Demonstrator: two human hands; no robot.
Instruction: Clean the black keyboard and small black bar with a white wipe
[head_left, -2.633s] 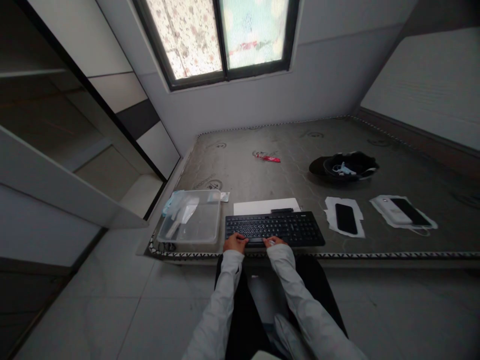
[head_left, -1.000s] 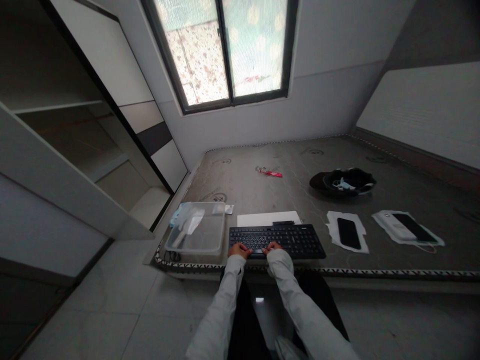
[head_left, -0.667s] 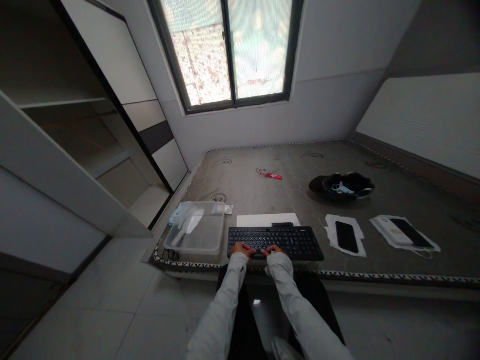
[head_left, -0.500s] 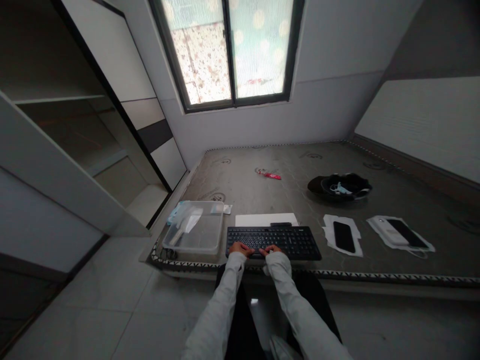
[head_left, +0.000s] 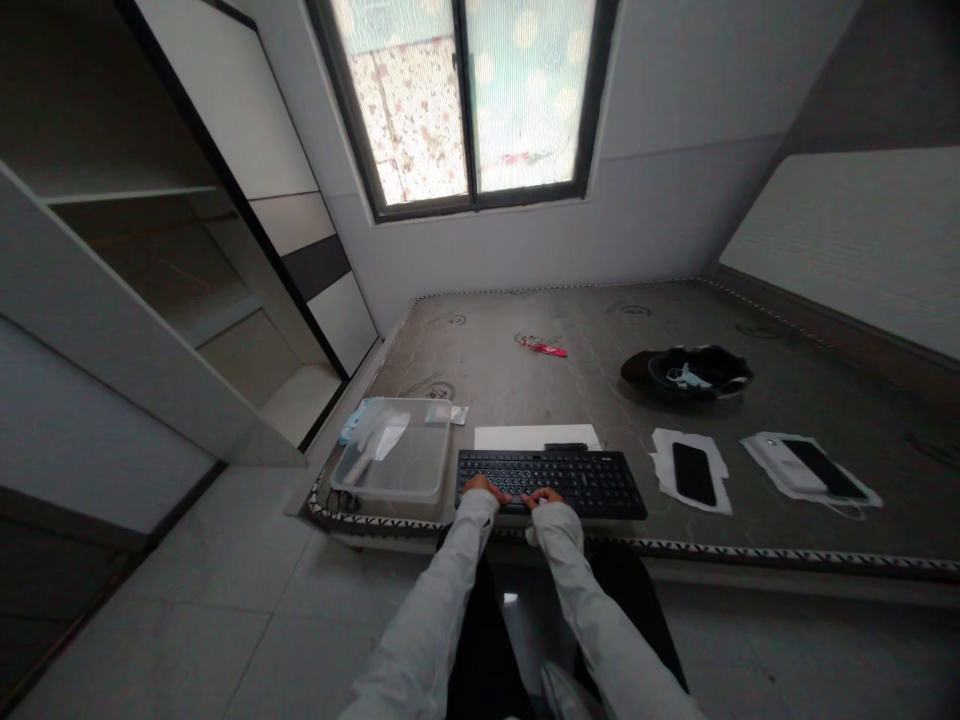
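Note:
A black keyboard lies near the front edge of the mattress. Over its lower left part is my left hand, with the fingers drawn together. My right hand faces it a short way to the right, its fingers also closed in a pinch. The two sets of fingertips nearly meet above the keys. Whatever they may hold is too small to make out. Behind the keyboard a white sheet shows, with a slim black object on its right part.
Left of the keyboard sits a clear plastic box. To the right are a black phone on white cloth and another phone beside a white device. Farther back lie a dark cap and a red strap. A cabinet stands left.
The view has shifted slightly, so everything sits a little differently in frame. Both hands stay over the keyboard's lower left part, with little visible movement.

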